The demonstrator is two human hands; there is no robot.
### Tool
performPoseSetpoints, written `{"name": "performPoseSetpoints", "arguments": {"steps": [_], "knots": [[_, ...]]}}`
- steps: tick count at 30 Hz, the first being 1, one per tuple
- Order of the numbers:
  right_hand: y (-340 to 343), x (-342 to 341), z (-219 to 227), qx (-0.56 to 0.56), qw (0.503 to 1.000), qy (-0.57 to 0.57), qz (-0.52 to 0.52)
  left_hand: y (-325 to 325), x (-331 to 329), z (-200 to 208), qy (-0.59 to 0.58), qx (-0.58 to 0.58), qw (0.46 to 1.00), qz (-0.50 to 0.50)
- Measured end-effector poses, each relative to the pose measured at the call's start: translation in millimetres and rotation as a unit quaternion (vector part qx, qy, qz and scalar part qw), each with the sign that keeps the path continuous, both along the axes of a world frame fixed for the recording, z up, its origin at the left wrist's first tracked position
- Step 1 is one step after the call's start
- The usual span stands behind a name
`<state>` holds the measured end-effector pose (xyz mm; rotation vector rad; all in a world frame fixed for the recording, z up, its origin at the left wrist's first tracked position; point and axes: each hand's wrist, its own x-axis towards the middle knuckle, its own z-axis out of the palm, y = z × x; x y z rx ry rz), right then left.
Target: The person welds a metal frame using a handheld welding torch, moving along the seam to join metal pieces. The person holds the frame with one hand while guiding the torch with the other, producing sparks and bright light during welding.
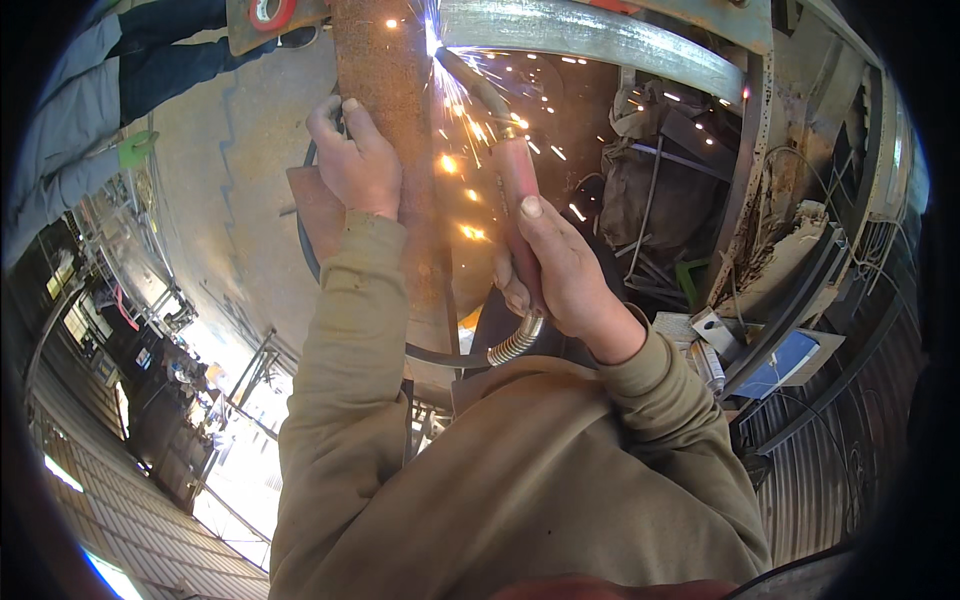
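**Bright Arc Between Two Bare Hands**

The left hand (362, 165) lies on the left side of the rusty beam (422, 230), its fingers bent; whether they pinch the edge, I cannot tell. The right hand (565, 260) is wrapped around the red-handled torch (517, 175), the thumb laid along the handle. The torch points forward to where the beam meets a grey metal tube (590, 36), and sparks (474, 232) scatter there. Further left stands another person (70, 110).

To your upper left is a person (70, 140) in grey and dark clothing, beyond a red roll (285, 16); rightward, you have a whitish can (706, 364) near a flat blue item (787, 360).
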<state>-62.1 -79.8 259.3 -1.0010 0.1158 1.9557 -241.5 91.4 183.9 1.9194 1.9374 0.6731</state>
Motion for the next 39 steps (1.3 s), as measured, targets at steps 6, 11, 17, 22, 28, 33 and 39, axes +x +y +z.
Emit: {"name": "performPoseSetpoints", "arguments": {"steps": [6,11,17,22,28,33,39], "knots": [[7.4,10.0,3.9,0.006,0.999,-0.031,-0.027,-0.4,2.3,0.4,-0.003,0.017,1.000,0.000],[29.9,16.4,-10.8,0.032,0.999,-0.005,-0.035,-2.3,4.7,4.7,0.002,0.002,1.000,0.004],[38.4,15.1,-11.9,0.042,0.998,-0.030,-0.033,-1.1,5.0,4.4,-0.011,-0.011,1.000,0.005],[40.3,12.2,-10.4,0.041,0.998,-0.052,-0.025,-0.1,4.1,1.5,-0.001,0.008,1.000,-0.003],[40.1,12.7,-10.0,0.046,0.998,-0.038,-0.027,-0.6,3.6,3.3,-0.011,-0.020,1.000,0.006],[39.2,8.7,-5.2,0.026,0.996,-0.078,-0.016,-0.5,3.6,4.8,-0.009,-0.015,1.000,0.001],[41.4,0.1,-6.3,0.030,0.993,-0.116,-0.009,-0.8,3.4,3.8,-0.008,-0.011,1.000,0.002]]}}
